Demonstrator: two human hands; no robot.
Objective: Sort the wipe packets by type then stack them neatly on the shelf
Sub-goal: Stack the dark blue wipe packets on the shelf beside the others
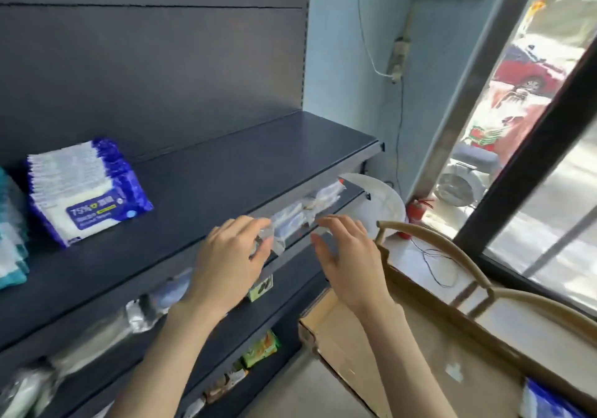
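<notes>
We found the top shelf (258, 159) carrying two sorted lots at its left end. One was a stack of blue-and-white packets (87, 191), lying flat with labels up and edges roughly square. Just beside it, at the frame edge, was a teal stack (11, 233). We took that grouping as the sorting by type, each kind in its own pile with bare board to the right for more.

The left hand (232, 256) reached at the front lip of that shelf, its fingers bent toward the clear-wrapped packets (290, 224) on the tier below. Blur kept us from telling whether it pinched the wrapper or merely touched it. The right hand (347, 256) hovered just beside, palm inward, fingers spread and holding nothing. We judged it was placed to take the other end of the bundle, so that a floppy, slippery pack would come out level.

Other loose packets (142, 312) lay along the lower tiers, unsorted as far as we could tell. A cardboard box (332, 343) stood at the right, near the person. A blue packet (546, 401) showed at the bottom corner, and we could not tell whether it lay inside that box
</notes>
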